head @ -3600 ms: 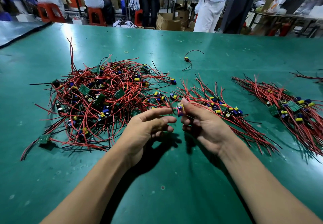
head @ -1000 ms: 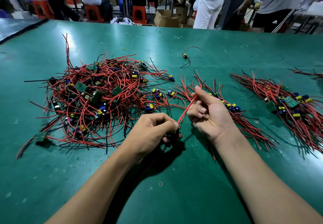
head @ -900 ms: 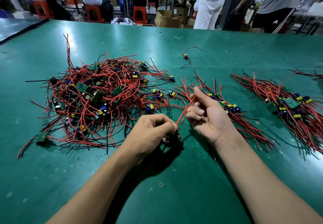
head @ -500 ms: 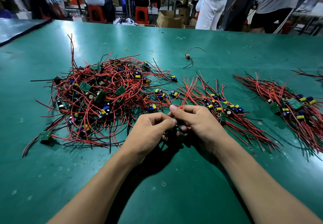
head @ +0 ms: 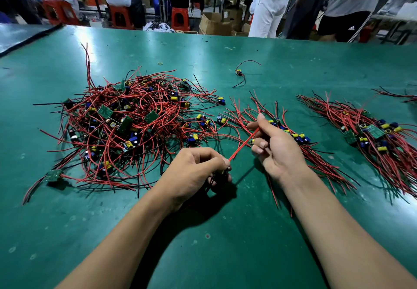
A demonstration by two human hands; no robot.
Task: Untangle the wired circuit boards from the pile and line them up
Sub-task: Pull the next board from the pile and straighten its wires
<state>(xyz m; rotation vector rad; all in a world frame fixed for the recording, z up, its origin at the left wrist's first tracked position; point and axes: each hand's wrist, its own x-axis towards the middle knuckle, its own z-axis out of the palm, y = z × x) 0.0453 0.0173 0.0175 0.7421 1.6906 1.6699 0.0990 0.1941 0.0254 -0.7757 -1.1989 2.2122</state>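
Left hand (head: pixel 194 171), right hand (head: pixel 277 146) pinch red wire (head: pixel 241 147); pile (head: pixel 126 126) beside.

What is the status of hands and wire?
Left hand grips board end, mostly hidden. Right hand holds its red wire, stretched between hands. Tangled pile left; nothing blocking.

Head-worn camera looks forward and down (close, wide-angle) over the green table (head: pixel 225 255).
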